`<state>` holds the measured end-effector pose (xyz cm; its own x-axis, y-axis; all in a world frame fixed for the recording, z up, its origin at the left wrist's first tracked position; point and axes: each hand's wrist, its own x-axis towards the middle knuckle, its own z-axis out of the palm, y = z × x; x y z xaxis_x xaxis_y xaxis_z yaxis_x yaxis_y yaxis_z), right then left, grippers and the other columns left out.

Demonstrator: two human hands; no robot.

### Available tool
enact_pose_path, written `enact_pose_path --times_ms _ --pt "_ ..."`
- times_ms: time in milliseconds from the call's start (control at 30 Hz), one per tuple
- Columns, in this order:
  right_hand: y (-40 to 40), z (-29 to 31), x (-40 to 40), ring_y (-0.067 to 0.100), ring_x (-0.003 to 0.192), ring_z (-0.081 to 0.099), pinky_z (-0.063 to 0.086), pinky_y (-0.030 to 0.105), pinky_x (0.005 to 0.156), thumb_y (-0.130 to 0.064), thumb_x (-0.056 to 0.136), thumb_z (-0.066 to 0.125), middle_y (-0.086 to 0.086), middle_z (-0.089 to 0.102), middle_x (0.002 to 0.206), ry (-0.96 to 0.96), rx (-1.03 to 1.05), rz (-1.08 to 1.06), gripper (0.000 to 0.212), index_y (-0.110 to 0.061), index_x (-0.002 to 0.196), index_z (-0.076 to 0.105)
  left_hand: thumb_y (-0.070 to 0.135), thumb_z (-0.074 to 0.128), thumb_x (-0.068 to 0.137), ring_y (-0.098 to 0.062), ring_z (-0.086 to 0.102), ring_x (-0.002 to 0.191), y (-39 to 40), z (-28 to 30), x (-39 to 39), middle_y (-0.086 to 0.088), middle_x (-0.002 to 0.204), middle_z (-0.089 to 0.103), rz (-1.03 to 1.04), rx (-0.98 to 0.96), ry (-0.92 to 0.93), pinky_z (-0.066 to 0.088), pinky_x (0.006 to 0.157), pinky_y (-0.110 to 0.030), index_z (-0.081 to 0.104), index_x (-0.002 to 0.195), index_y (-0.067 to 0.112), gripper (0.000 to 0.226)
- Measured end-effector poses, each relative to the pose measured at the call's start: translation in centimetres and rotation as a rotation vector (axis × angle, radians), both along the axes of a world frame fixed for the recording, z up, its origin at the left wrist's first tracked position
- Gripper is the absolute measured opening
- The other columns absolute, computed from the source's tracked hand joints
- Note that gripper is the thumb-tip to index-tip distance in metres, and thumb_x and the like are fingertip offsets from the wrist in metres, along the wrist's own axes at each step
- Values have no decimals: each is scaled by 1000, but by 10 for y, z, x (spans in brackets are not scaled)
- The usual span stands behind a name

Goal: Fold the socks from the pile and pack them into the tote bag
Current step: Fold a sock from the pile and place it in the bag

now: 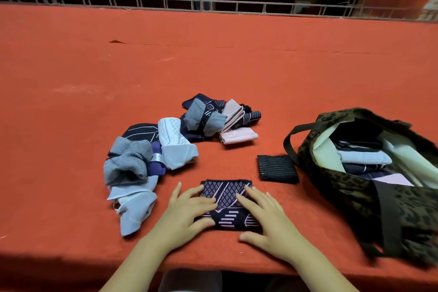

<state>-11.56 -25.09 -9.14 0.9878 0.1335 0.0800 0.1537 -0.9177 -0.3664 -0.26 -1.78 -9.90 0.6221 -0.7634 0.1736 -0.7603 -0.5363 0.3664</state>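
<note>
A folded navy sock with pink pattern (228, 199) lies near the table's front edge. My left hand (187, 211) rests flat on its left side and my right hand (265, 218) on its right side, fingers spread and straight. A pile of loose socks (166, 147) in grey, white, navy and pink curves across the table beyond my hands. A folded black striped sock (277, 168) lies to the right. The camouflage tote bag (369, 199) lies open at the right, with several folded socks (362, 159) inside.
An orange-red cloth covers the table (213, 66), which runs wide to the left and back. A metal truss rail (213, 5) stands behind the far edge. The front edge runs just below my wrists.
</note>
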Motion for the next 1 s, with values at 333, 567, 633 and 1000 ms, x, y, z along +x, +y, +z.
enact_pose_path --times_ms 333,567,633,1000 --pt "2 -6 15 8 125 47 33 33 109 -59 88 36 -13 62 123 -97 201 -8 52 -24 110 69 76 45 68 5 3 137 0 9 -7 33 138 27 -80 68 37 -18 113 -43 30 132 56 68" --pt "10 7 1 -3 104 53 40 17 93 -50 70 64 -24 60 105 -17 451 -58 36 -32 101 59 62 32 86 23 27 121 -5 -4 -15 26 93 67 18 -254 90 -16 114 -34 68 94 36 45" --pt "8 2 -2 -8 113 46 30 11 100 -54 69 64 -31 51 115 -5 266 35 47 -35 112 57 58 36 82 26 26 119 -3 -2 -17 23 92 68 32 -249 109 -16 114 -34 68 91 35 40" --pt "17 25 15 3 75 51 37 23 69 -24 96 49 -11 57 78 44 394 -93 17 -26 79 53 63 45 69 18 41 109 -6 8 -15 31 105 51 47 -218 199 -2 115 -30 55 97 44 35"
